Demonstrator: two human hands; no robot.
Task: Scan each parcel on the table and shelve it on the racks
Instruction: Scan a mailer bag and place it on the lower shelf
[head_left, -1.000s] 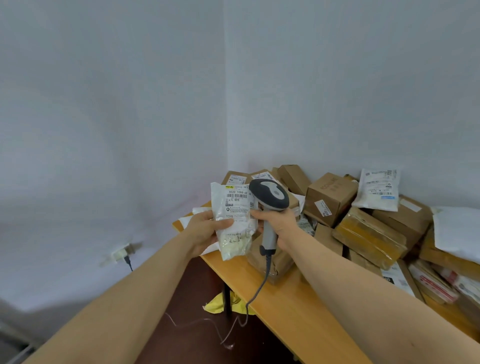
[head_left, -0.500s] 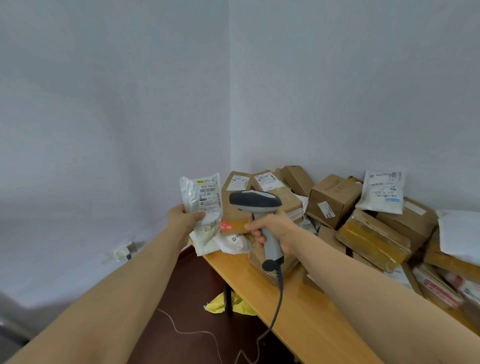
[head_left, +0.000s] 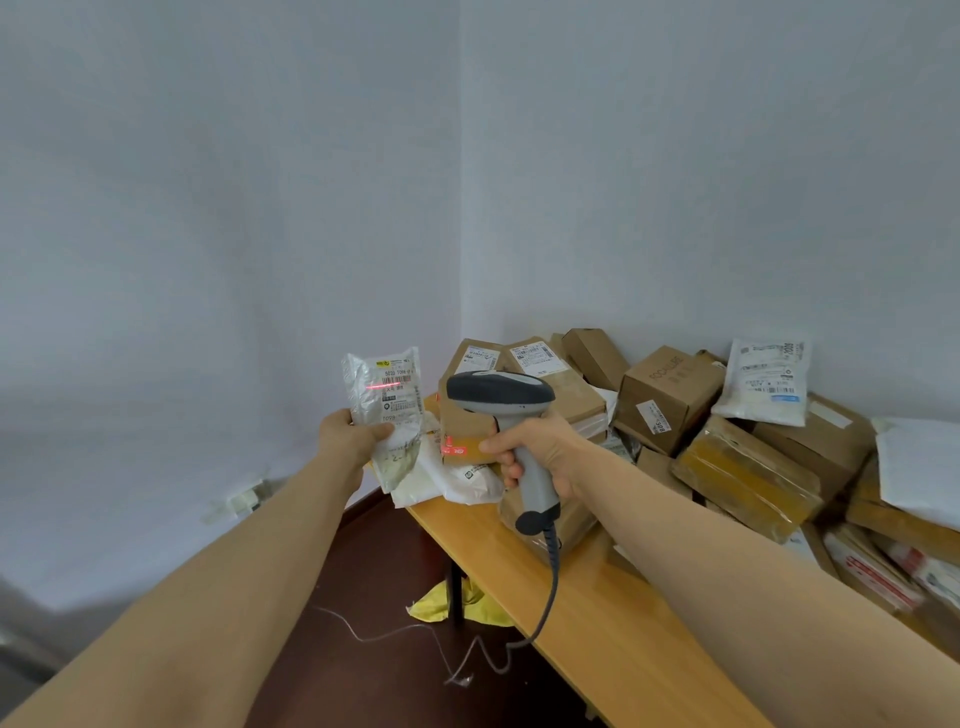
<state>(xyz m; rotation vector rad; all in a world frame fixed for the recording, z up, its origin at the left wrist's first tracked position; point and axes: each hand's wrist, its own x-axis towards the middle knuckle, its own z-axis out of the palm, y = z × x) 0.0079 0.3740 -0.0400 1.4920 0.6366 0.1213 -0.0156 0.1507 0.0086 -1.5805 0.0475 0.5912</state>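
A clear pouch parcel (head_left: 383, 415) is held upright just left of the scanner (head_left: 501, 397), long axis vertical (a red line (head_left: 383, 386) is cast across its barcode (head_left: 400, 381)); its lower half is pinched by thumb and fingers of the left hand (head_left: 349, 439); the scanner's handle is gripped by the right hand (head_left: 543, 451), head pointed leftward.
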